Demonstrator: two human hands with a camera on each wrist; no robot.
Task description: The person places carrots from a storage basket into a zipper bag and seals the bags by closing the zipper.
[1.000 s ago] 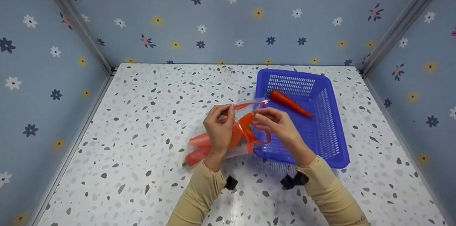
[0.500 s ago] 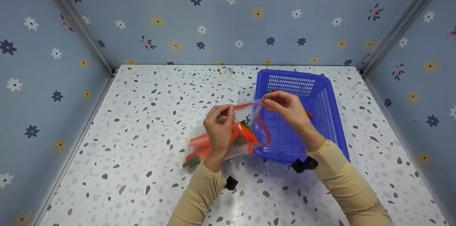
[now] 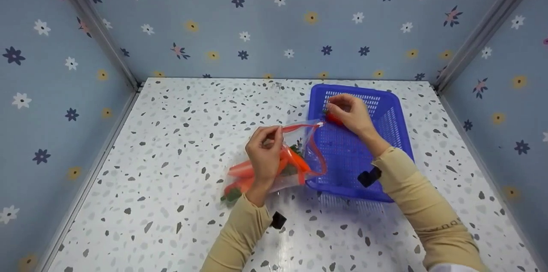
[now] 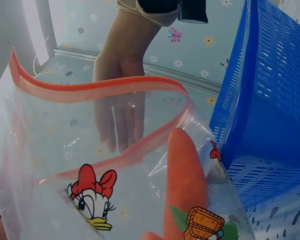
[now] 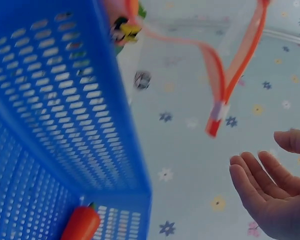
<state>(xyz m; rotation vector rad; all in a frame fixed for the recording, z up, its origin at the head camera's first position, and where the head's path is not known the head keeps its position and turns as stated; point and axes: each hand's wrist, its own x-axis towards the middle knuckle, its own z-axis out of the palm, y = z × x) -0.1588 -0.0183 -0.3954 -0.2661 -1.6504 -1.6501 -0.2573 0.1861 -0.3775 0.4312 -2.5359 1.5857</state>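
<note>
My left hand (image 3: 263,152) pinches the red-edged mouth of a clear zip bag (image 4: 90,200) between thumb and fingers. Several orange carrots (image 3: 295,158) lie inside it, one (image 4: 185,175) pointing up at the opening in the left wrist view. The bag has cartoon prints and a white slider (image 5: 219,109) at the far end of its zip. Over the blue basket, my right hand (image 3: 351,113) hovers with relaxed fingers and nothing between thumb and fingertips. Below it lies a red carrot (image 3: 333,118) with a green tip, partly hidden by that hand.
The perforated blue basket (image 3: 315,96) stands right of the bag, whose mouth overlaps the basket's left rim. A speckled white table (image 3: 171,135) lies beneath. Flower-patterned panels (image 3: 274,19) rise at the back and both sides.
My right hand has left the orange carrot at the bag's mouth, passed the slider, and moved right and away to above the red carrot. The carrot sank into the bag; my left hand stayed put.
</note>
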